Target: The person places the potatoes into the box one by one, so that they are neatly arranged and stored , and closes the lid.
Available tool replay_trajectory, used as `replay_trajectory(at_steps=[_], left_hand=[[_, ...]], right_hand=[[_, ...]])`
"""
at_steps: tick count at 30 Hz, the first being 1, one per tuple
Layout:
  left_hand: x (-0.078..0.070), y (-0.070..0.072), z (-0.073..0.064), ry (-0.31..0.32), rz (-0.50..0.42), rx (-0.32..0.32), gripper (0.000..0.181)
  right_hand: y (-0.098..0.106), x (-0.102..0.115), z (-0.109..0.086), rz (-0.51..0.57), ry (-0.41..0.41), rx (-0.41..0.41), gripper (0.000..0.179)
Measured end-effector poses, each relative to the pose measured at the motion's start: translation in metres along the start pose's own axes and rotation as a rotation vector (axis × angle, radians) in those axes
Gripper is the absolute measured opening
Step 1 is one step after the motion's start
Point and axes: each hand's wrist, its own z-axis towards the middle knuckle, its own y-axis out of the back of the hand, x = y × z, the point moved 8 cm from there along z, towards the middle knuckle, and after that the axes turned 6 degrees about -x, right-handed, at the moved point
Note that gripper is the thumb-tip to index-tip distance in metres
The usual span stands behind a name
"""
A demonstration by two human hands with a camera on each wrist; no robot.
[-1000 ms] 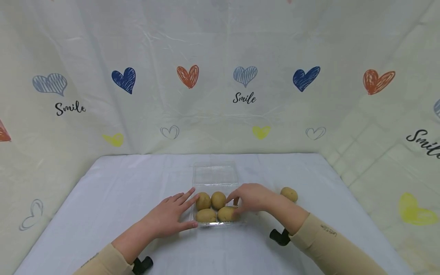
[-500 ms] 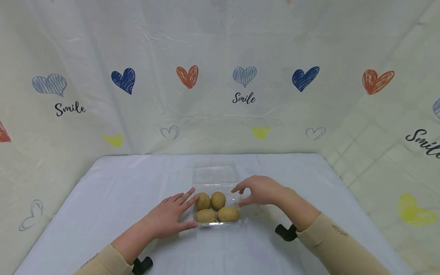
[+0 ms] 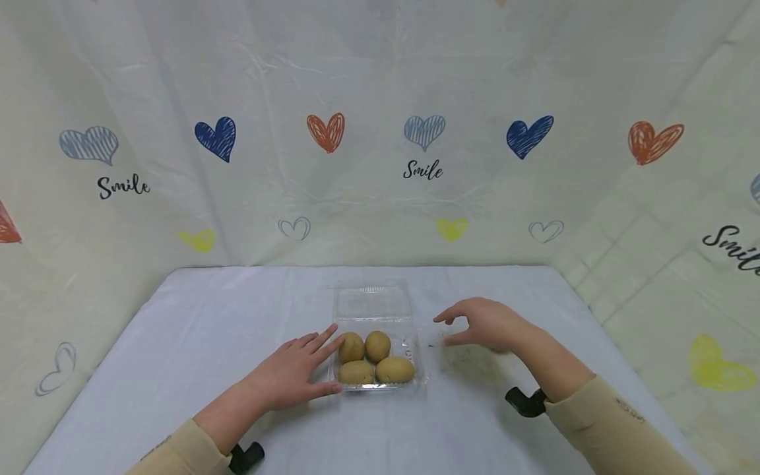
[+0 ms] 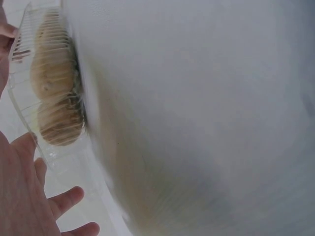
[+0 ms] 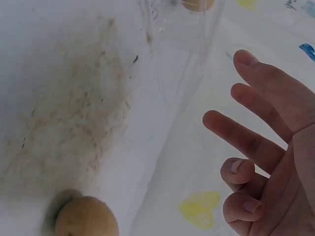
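Note:
Several potatoes [image 3: 394,370] lie in the base of a clear plastic clamshell box [image 3: 407,343]; its lid [image 3: 373,303] is laid back behind it. The base's back right part holds no potato. My left hand [image 3: 287,377] rests at the box's left side, fingers spread and touching its edge. To the right of the box my right hand [image 3: 493,324] hovers over the cloth, its fingers loosely bent with nothing in them. One loose potato [image 5: 87,217] shows at the bottom of the right wrist view; in the head view the right hand and arm hide it.
A white cloth [image 3: 237,316] covers the table. Brown dirt specks [image 5: 93,108] are scattered on it right of the box. Behind stands a pale backdrop [image 3: 368,198] printed with hearts. Dark wrist devices [image 3: 525,401] sit below both hands.
My right hand has drawn back from the potatoes in the box and moved right, its fingers now apart from them. The left hand, the box and its potatoes have stayed in place.

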Motion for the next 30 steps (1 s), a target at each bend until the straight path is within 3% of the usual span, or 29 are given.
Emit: replay_trajectory(at_steps=[10, 18, 30], left_hand=[[0.000, 0.001, 0.000, -0.002, -0.004, -0.008, 0.086], [0.001, 0.000, 0.000, -0.004, 0.002, -0.004, 0.086], [0.000, 0.000, -0.001, -0.013, -0.004, -0.011, 0.087]], right_hand=[[0.013, -0.051, -0.024, 0.011, -0.123, -0.038, 0.041], [0.023, -0.073, -0.043, 0.004, -0.121, -0.056, 0.046], [0.004, -0.102, -0.041, 0.015, -0.153, 0.033, 0.056]])
